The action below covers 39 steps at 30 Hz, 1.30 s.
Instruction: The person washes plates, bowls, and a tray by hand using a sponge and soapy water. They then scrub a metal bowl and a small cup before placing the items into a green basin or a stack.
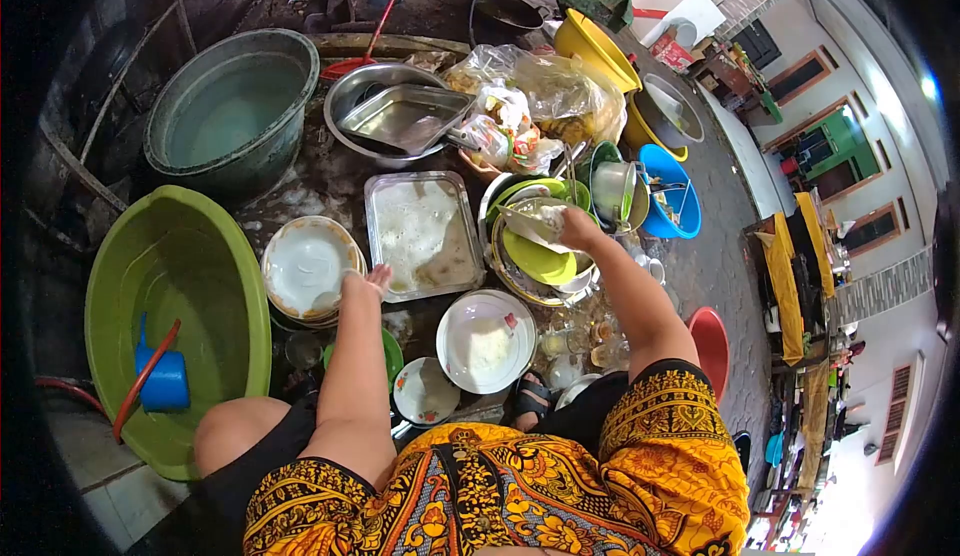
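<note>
Two hands reach over the washing-up: left hand (372, 281) is spread loose and holds nothing, fingertips at the near-left corner of the rectangular soapy metal tray (420, 236), just beside the stack of round white plates (305, 266). Right hand (578, 226) grips a whitish soapy item (535, 221), cloth or dish I cannot tell, above the lime-green plastic plate (535, 258) on the dish pile. Big green plastic basin (200, 266) sits far left.

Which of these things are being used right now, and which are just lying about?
In use: right hand gripping white dish; left hand by soapy tray; stacked plates.
Lying about: green basin; blue scoop; yellow tub; plastic bags.
</note>
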Tool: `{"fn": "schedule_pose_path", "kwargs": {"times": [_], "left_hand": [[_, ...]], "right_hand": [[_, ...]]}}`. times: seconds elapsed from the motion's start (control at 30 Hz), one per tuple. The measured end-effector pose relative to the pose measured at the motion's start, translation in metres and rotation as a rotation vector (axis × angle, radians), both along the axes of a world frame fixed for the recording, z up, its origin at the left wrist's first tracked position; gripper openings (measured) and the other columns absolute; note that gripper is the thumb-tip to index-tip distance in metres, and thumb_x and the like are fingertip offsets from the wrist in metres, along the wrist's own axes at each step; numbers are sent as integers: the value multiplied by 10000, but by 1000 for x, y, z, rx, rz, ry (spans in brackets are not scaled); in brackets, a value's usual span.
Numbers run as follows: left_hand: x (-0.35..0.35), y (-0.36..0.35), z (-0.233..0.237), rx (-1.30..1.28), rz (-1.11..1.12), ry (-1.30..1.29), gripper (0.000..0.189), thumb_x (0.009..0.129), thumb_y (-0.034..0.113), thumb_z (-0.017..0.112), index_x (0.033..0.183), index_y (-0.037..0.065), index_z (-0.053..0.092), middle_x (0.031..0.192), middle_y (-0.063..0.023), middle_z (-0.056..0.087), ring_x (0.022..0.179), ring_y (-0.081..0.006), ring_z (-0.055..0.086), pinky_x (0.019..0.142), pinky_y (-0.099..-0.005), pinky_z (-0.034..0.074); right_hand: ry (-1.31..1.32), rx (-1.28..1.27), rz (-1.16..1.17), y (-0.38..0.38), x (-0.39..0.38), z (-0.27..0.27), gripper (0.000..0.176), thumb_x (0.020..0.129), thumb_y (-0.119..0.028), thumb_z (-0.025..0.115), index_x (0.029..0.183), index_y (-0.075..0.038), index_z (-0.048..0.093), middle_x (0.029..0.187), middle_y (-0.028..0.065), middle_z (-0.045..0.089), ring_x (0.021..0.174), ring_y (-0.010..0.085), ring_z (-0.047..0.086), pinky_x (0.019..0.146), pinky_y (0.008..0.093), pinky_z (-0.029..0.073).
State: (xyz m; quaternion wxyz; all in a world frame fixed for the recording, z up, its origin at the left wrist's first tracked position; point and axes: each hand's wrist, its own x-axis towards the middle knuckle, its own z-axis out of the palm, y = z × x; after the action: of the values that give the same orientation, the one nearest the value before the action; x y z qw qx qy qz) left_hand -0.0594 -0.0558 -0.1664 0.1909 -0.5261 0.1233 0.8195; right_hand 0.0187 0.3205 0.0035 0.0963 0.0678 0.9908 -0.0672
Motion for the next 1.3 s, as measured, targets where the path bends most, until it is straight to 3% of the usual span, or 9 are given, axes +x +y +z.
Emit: {"fn": "schedule_pose_path", "kwargs": {"times": [0.17, 0.33, 0.5, 0.67, 0.73, 0.83, 0.97, 1.1, 1.3], "left_hand": [[19, 56, 37, 128, -559, 406, 592, 850, 432, 374, 1254, 28, 217, 1105, -237, 457, 978, -358, 498, 828, -512, 398], [41, 106, 41, 596, -766, 687, 382, 778, 410, 510, 1003, 102, 478, 828, -143, 578, 710, -290, 584, 682, -527, 445], [54, 98, 53, 130, -565, 604, 306, 775, 273, 520, 979, 47, 538, 847, -104, 598, 759, -232, 600, 613, -398, 506], [28, 80, 3, -133, -503, 640, 350, 824, 272, 464, 1040, 2, 513, 950, -108, 590, 800, -200, 601, 657, -337, 512], [24, 75, 8, -129, -498, 667, 360, 836, 282, 447, 1053, 2, 508, 961, -109, 587, 805, -201, 600, 665, -338, 510], [23, 72, 38, -115, -530, 718, 379, 866, 306, 398, 1084, 12, 495, 989, -101, 579, 844, -199, 590, 707, -328, 490], [27, 74, 52, -225, -519, 782, 376, 877, 329, 377, 1057, 25, 505, 950, -80, 577, 787, -170, 577, 652, -292, 467], [23, 45, 79, -311, -720, 647, 346, 871, 278, 356, 1047, 22, 509, 920, -81, 578, 745, -167, 583, 645, -299, 471], [11, 40, 53, -243, -409, 788, 311, 854, 212, 399, 1067, 12, 506, 988, -98, 578, 840, -180, 583, 698, -305, 480]], "right_hand": [[4, -218, 35, -32, 2, 12, 394, 554, -300, 710, 793, -4, 608, 775, 177, 604, 711, 297, 582, 666, 356, 450], [-107, -30, 127, -117, 15, 20, 346, 592, -314, 679, 696, 7, 601, 673, 182, 589, 625, 302, 583, 607, 365, 461], [-108, 40, 174, -185, 33, -8, 360, 617, -322, 655, 720, 19, 600, 686, 190, 589, 669, 332, 587, 617, 387, 469], [73, -526, 221, -180, 28, -69, 434, 692, -389, 595, 865, 9, 577, 849, 223, 571, 819, 351, 558, 716, 405, 443], [-270, -67, 198, -165, 5, -59, 374, 710, -350, 570, 877, -15, 594, 899, 225, 568, 842, 333, 563, 728, 415, 440], [-16, -75, -159, -150, -30, -65, 341, 697, -317, 558, 798, 5, 605, 862, 232, 571, 807, 336, 568, 704, 420, 446], [393, -79, 15, -196, -46, -92, 240, 697, -187, 516, 697, 46, 574, 737, 253, 555, 718, 374, 549, 674, 423, 445], [115, -191, 147, -235, -21, -84, 208, 684, -158, 507, 727, 37, 566, 773, 254, 549, 738, 383, 541, 713, 430, 428], [-128, 33, 62, -171, -14, -40, 286, 696, -246, 553, 792, 22, 590, 845, 188, 574, 818, 312, 557, 718, 385, 442]]}}
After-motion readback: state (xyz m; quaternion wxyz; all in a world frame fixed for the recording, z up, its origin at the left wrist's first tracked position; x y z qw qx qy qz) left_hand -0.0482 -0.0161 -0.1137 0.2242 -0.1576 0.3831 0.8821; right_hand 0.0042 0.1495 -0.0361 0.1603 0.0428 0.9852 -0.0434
